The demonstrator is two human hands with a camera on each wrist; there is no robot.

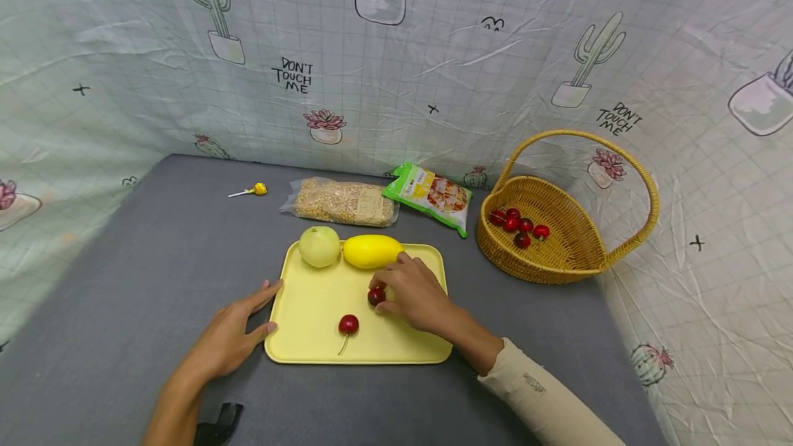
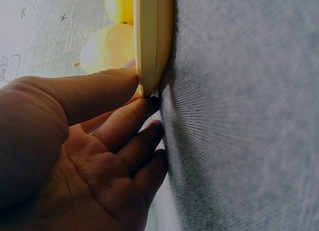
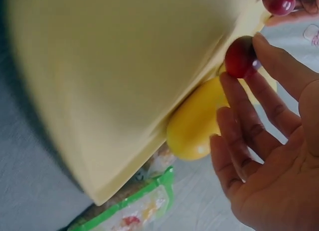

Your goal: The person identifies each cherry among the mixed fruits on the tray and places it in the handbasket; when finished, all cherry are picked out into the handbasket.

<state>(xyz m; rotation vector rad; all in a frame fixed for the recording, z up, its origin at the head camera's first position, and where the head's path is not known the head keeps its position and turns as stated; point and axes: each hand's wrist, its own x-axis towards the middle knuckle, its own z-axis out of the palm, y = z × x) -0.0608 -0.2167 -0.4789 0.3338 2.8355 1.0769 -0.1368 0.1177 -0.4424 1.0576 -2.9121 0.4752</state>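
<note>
My right hand pinches a dark red cherry between thumb and fingertips, over the yellow tray. Left of it, a second cherry with a stem lies on the tray. My left hand touches the tray's left edge with thumb and forefinger spread apart, the other fingers low beside the rim in the left wrist view. Along the tray's back sit a pale green round fruit and a yellow oval fruit; the right hand partly covers the latter's right end in the head view.
A wicker basket with a tall handle stands at the right, several cherries inside. Behind the tray lie a bag of corn kernels and a green-edged snack packet. A yellow lollipop lies at the back left.
</note>
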